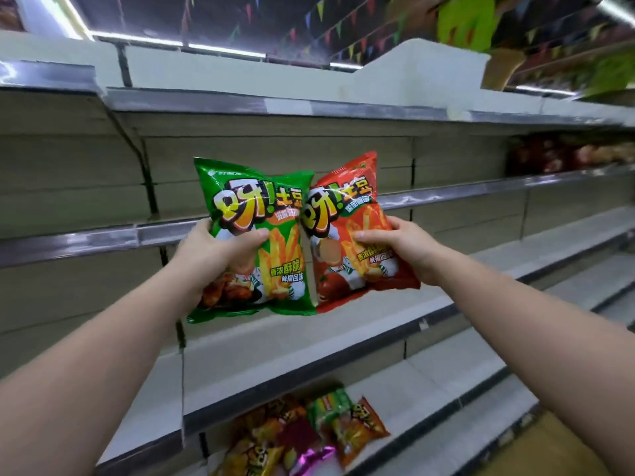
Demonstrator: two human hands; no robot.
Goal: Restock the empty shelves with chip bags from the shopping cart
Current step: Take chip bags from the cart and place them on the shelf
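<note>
My left hand (213, 250) grips a green chip bag (256, 201) by its left edge, thumb across the front. My right hand (402, 243) grips a red chip bag (347, 204) by its right edge. Both bags stand upright, side by side and touching, held up in front of a bare shelf board (326, 324). Above them, behind the bag tops, runs the metal front rail of another bare shelf (446, 197). Below, between my forearms, lies a pile of several chip bags (309, 431); whatever holds them is hidden.
More white shelf boards (446, 383) step down to the lower right. Dark red packaged goods (563, 152) sit on the upper shelf at far right. A top shelf (309, 108) runs overhead. Brown floor (549, 451) shows at bottom right.
</note>
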